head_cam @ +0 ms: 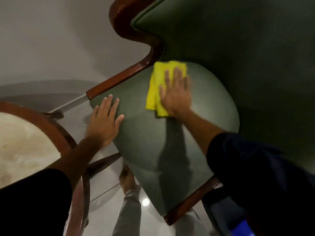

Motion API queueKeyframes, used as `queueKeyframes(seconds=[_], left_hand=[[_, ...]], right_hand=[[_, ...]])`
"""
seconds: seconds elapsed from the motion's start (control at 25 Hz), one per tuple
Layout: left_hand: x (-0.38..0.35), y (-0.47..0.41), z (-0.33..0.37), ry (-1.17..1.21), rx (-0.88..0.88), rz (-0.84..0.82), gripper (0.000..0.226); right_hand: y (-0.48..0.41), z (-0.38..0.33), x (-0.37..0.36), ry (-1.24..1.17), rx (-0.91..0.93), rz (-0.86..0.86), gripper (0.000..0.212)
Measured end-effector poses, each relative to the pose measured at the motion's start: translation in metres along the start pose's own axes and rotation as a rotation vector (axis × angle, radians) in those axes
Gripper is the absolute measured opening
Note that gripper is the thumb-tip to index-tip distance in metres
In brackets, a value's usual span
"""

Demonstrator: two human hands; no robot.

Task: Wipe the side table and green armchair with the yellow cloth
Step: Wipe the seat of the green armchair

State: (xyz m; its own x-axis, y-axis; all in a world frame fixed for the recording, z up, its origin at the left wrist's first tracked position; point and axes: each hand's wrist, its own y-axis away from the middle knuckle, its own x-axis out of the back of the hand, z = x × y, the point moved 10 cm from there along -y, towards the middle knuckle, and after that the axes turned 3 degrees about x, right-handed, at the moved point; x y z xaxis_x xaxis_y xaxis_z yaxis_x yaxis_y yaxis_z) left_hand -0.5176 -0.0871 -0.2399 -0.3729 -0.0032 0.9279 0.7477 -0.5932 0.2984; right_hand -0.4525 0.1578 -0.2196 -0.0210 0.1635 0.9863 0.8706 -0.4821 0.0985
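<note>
The green armchair fills the middle and right of the view; its seat cushion (153,142) is seen from above and its backrest (238,40) rises at the upper right. My right hand (177,92) lies flat on the folded yellow cloth (156,86), pressing it on the back part of the seat near the backrest. My left hand (104,121) rests flat, fingers apart, on the seat's left edge, holding nothing. The round side table (49,123), with a pale top and dark wooden rim, stands at the left.
The chair's curved wooden armrest (129,26) runs along the left of the seat. A wooden front rail (189,203) edges the seat below. Pale glossy floor (42,40) surrounds the furniture. My foot and trouser leg (127,201) show beneath the seat.
</note>
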Motion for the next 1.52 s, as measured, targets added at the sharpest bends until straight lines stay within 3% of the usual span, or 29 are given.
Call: queueKeyframes(seconds=[0.08, 0.2, 0.28, 0.36, 0.48, 0.6, 0.72, 0.8, 0.88, 1.04, 1.16, 1.24, 1.28, 1.4, 1.52], left_hand=[[-0.004, 0.000, 0.001, 0.000, -0.014, 0.009, 0.068], [-0.006, 0.004, 0.002, -0.058, -0.050, 0.053, 0.068], [-0.007, 0.000, 0.002, -0.042, -0.064, 0.045, 0.069], [-0.007, 0.000, 0.002, -0.014, -0.066, 0.029, 0.070], [-0.010, 0.000, -0.001, 0.025, -0.090, 0.008, 0.068], [0.002, -0.005, -0.008, 0.211, -0.121, 0.032, 0.059], [0.029, -0.004, -0.014, 0.415, -0.054, 0.133, 0.059], [0.039, 0.007, 0.006, 0.274, -0.122, 0.182, 0.057], [0.024, 0.018, 0.035, 0.115, -0.220, 0.115, 0.059], [-0.017, 0.024, 0.048, -0.049, -0.213, 0.017, 0.067], [-0.023, 0.023, 0.044, -0.053, -0.234, 0.026, 0.068], [-0.021, 0.023, 0.044, -0.063, -0.242, 0.016, 0.069], [-0.020, 0.022, 0.044, -0.065, -0.235, -0.004, 0.069], [-0.019, 0.023, 0.046, -0.028, -0.211, -0.035, 0.066], [-0.009, 0.021, 0.047, 0.089, -0.178, -0.051, 0.057]], right_hand=[[-0.008, 0.071, 0.010, 0.054, -0.109, 0.004, 0.059], [0.057, 0.153, 0.022, -0.125, -0.387, 0.049, 0.058], [0.122, 0.132, 0.012, -0.186, -0.536, 0.020, 0.062], [0.157, 0.072, 0.000, -0.135, -0.552, -0.002, 0.071], [0.100, 0.020, -0.003, -0.185, -0.556, -0.023, 0.082], [0.023, -0.014, -0.003, -0.127, -0.430, 0.012, 0.072], [0.066, -0.104, -0.011, -0.076, -0.011, 0.031, 0.063], [0.138, -0.124, -0.022, -0.078, 0.175, -0.021, 0.060], [0.188, -0.090, -0.023, -0.057, 0.183, -0.041, 0.058], [0.138, 0.035, 0.003, 0.024, -0.096, 0.063, 0.056], [0.136, 0.130, 0.014, -0.094, -0.632, 0.099, 0.058], [0.207, 0.116, 0.006, -0.106, -0.928, 0.143, 0.058], [0.247, 0.084, -0.002, -0.088, -0.974, 0.163, 0.058], [0.291, -0.009, -0.011, -0.024, -0.753, 0.095, 0.063], [0.211, -0.022, -0.018, -0.132, -0.379, -0.068, 0.064]])
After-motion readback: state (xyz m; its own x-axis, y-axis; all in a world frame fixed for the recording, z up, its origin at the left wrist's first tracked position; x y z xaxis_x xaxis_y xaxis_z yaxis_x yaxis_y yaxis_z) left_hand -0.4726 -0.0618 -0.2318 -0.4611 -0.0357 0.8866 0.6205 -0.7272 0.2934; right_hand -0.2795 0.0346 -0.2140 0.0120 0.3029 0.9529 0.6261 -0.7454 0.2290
